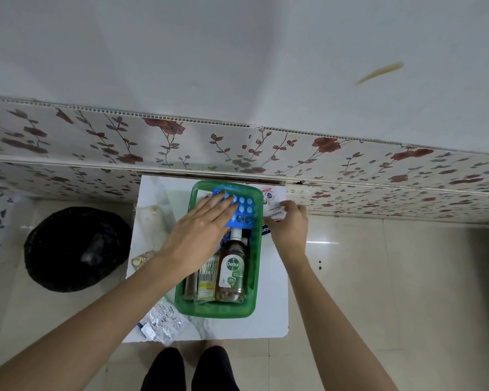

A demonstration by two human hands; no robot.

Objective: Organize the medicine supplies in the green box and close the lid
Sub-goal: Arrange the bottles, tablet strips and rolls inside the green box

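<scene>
The green box [254,266] stands open on a small white table [274,314]. Inside it lie a brown Dettol bottle [232,273], a narrow yellow-labelled pack [206,280] and, at the far end, a blue blister pack [244,208]. My left hand [202,232] rests flat on the blue blister pack with its fingers spread. My right hand [290,225] is beside the box's right wall, its fingers pinching a white printed carton [272,203] that lies on the table. No lid is visible.
Silver foil blister strips [164,323] lie at the table's front left corner, and a small clear packet [141,259] sits at its left edge. A black round bin [75,248] stands on the floor to the left. The floral wall runs behind the table.
</scene>
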